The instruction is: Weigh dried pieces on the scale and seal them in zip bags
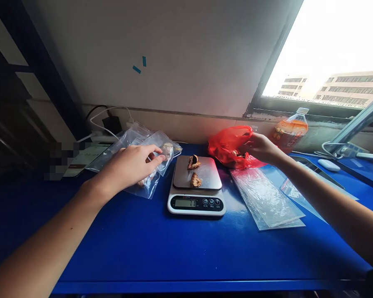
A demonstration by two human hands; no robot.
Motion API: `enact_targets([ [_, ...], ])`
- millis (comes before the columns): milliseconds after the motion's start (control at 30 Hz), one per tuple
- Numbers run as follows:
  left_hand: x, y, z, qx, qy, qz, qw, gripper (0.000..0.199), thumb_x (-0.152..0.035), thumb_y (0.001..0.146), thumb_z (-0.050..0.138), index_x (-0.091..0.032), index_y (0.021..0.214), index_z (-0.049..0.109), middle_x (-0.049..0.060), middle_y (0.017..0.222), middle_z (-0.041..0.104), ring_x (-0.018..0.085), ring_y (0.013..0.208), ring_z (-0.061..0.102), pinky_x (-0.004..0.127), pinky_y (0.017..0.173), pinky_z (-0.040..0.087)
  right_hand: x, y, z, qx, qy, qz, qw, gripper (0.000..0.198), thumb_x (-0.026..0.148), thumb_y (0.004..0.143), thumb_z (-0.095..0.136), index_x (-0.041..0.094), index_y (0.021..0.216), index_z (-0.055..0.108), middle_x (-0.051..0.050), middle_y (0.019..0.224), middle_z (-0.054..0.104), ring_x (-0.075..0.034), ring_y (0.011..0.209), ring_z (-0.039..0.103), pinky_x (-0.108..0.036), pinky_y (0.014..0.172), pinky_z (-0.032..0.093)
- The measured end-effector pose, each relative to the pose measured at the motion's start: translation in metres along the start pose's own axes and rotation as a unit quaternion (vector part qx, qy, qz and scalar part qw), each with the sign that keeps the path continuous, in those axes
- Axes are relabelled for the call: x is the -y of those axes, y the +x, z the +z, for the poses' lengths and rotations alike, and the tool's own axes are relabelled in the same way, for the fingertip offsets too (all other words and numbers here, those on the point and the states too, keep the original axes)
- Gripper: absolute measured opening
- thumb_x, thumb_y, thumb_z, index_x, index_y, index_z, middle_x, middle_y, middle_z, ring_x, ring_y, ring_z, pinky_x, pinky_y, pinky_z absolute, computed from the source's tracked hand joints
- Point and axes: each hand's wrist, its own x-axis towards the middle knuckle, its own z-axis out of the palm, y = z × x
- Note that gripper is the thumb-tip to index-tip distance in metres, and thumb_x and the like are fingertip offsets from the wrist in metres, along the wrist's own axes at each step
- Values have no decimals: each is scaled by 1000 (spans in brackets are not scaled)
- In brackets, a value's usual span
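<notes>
A white digital kitchen scale (196,205) stands in the middle of the table. On its metal plate lie two brown, shrivelled dried pieces, one (193,162) behind the other (195,180). My left hand (139,165) hovers over or rests on clear zip bags (153,188) left of the scale, thumb and forefinger apart. Pale pieces show inside the bags. My right hand (259,147) reaches into the mouth of a red plastic bag (222,145) behind and right of the scale. Its fingertips are partly hidden by the red film, with dark and brown bits near them.
Flat clear plastic bags (267,203) lie right of the scale. Farther right are an orange-labelled drink bottle (290,130), a white computer mouse (328,165) and a cable. A black adapter (112,124) sits by the wall. The blue table (186,252) ends at its front edge.
</notes>
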Motion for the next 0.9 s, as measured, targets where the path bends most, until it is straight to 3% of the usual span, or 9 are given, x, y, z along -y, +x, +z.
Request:
enact_targets([
  [100,1,1,3,12,-8,-1,1000,42,-57,90,43,-30,113,67,-2,63,70,18,47,63,30,56,44,20,-29,4,-24,79,65,994,28,46,81,66,19,84,63,-6,76,68,-17,64,63,-33,57,51],
  [267,3,4,7,4,10,7,1000,44,-58,89,45,-29,112,68,1,67,71,22,58,66,31,56,42,65,-51,35,132,212,71,966,23,41,80,70,20,86,61,0,67,65,-15,64,62,-28,58,49],
  [367,3,5,7,6,9,8,1000,43,-58,88,46,-30,112,68,1,68,71,23,61,67,31,58,42,80,-39,52,121,242,82,959,24,42,84,67,20,91,62,-3,73,69,-16,67,66,-29,60,51],
  [433,3,5,5,16,2,10,1000,42,-58,88,46,-31,113,67,0,69,71,23,60,67,32,59,44,82,-31,53,81,180,53,979,28,46,89,60,19,93,65,-6,80,71,-17,69,67,-30,60,51],
  [500,4,5,4,27,-10,7,1000,43,-58,88,45,-31,113,67,0,70,72,22,57,66,32,59,45,76,-27,44,-11,44,-32,998,28,44,90,57,18,92,68,-8,87,72,-18,72,66,-31,63,50],
  [567,3,5,2,29,-19,3,999,44,-58,87,45,-31,114,66,0,73,72,20,52,65,33,58,46,61,-28,25,-121,-95,-109,982,21,36,89,57,19,88,69,-9,90,72,-19,74,65,-32,67,49],
  [633,3,4,2,25,-20,7,999,44,-59,87,45,-31,114,66,0,78,73,19,50,64,33,56,46,38,-28,3,-177,-165,-76,967,21,32,90,53,19,82,68,-8,78,71,-18,68,63,-32,66,48],
  [733,1,4,3,18,-8,19,1000,43,-57,87,45,-33,115,66,0,88,75,20,53,65,34,58,47,-1,-20,-20,-102,-174,60,978,19,22,87,51,18,85,70,-9,81,73,-20,73,67,-32,68,52],
  [900,1,3,10,30,-11,84,996,45,-55,87,48,-31,120,66,2,107,75,28,95,70,37,81,52,-45,17,-12,-18,-200,117,973,19,14,88,54,13,99,69,-7,84,73,-17,73,68,-28,65,54],
])
